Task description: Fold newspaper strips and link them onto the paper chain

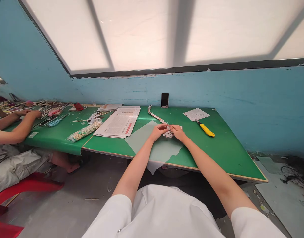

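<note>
White shirt closest, someone sits at a green bench, a paper chain at twelve o'clock. Left hand and right hand both have a closed grip, pinching its bunched end; its tail snakes toward eleven. Beneath lies a frosted sheet. Around the hands: phone at twelve, slip at two, yellow knife at three, newspapers at ten.

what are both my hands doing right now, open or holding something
Left hand: closed, fingers gripping the small whitish folded-paper piece.
Right hand: closed, fingers gripping the same folded-paper piece.
</note>
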`<state>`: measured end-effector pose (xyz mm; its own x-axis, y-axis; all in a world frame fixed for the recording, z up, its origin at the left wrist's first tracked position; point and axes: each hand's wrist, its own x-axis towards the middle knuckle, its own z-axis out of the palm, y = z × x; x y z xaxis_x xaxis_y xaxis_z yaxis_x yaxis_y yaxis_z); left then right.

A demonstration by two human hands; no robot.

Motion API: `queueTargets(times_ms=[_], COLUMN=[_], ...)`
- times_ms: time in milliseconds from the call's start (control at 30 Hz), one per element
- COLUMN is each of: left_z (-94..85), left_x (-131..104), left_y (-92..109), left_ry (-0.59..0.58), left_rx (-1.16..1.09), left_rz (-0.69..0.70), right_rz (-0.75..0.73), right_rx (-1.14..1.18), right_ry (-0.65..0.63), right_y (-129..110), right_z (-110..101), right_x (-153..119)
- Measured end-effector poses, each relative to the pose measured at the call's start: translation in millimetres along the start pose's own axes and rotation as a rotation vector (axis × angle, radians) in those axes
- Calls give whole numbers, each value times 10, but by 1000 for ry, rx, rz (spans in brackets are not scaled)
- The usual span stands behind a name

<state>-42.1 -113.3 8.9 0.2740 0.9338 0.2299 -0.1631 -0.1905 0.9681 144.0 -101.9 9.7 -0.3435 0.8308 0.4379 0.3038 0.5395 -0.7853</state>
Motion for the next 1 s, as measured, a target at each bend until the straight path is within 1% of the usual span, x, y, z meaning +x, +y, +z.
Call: queueTargets(times_ms=[333, 433, 700, 1000], left_z=[13, 25, 40, 24], left_x=[25, 25, 1, 16], left_y=[-62, -54, 11, -12], left_ry=[41, 70, 99, 107], left_rx=[4, 6, 25, 31], left_rz=[28, 26, 4, 4], right_rz=[38, 45, 65, 79], right_rx=[43, 47, 61, 93], right_ry=[7, 8, 1, -20], right_y=[27, 20, -4, -38], right_z=[21, 17, 19, 14], right_x=[-4, -12, -17, -17])
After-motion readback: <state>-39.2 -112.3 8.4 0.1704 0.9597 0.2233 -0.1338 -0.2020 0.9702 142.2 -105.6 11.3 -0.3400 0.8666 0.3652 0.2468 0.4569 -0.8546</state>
